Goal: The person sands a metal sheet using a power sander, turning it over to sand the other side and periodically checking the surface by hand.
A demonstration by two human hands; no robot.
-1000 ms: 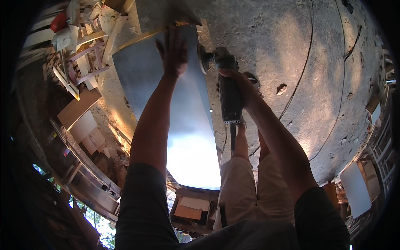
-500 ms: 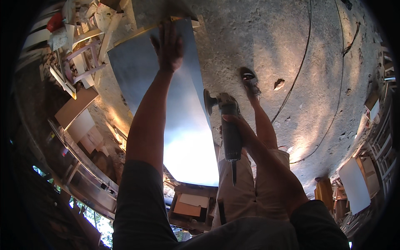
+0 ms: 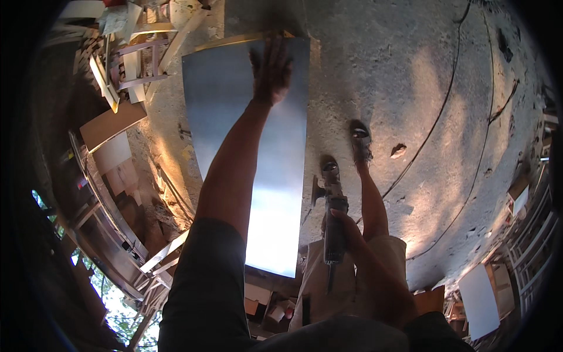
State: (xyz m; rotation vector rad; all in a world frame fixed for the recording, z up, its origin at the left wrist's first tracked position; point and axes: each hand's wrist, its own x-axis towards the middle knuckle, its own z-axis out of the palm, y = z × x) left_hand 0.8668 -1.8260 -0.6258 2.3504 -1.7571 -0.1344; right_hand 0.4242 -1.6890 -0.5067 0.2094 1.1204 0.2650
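A long, shiny grey panel (image 3: pixel 223 105) stretches away from me, with bright glare on its near end. My left hand (image 3: pixel 272 73) lies on its far part, fingers stretched out toward the far edge, where a strip of yellowish wood shows. At the panel's right side, my right hand (image 3: pixel 350 230) is wrapped round the dark body of an angle grinder (image 3: pixel 334 249). The grinder's disc (image 3: pixel 317 190) is turned toward the panel's right edge, with a narrow gap between them. Its cord end points back toward my legs.
Wooden frames and offcuts (image 3: pixel 141 64) are heaped at the far left. Brown boards (image 3: pixel 111 126) lean below them. Black cables (image 3: pixel 437 126) run across the rough concrete floor on the right. My sandalled foot (image 3: pixel 361 138) stands beyond the grinder. A white board (image 3: pixel 478 302) stands at the lower right.
The grinder has come back toward me, and its disc has moved off the panel's right edge. My left hand stays flat on the panel. The whole view has turned slightly.
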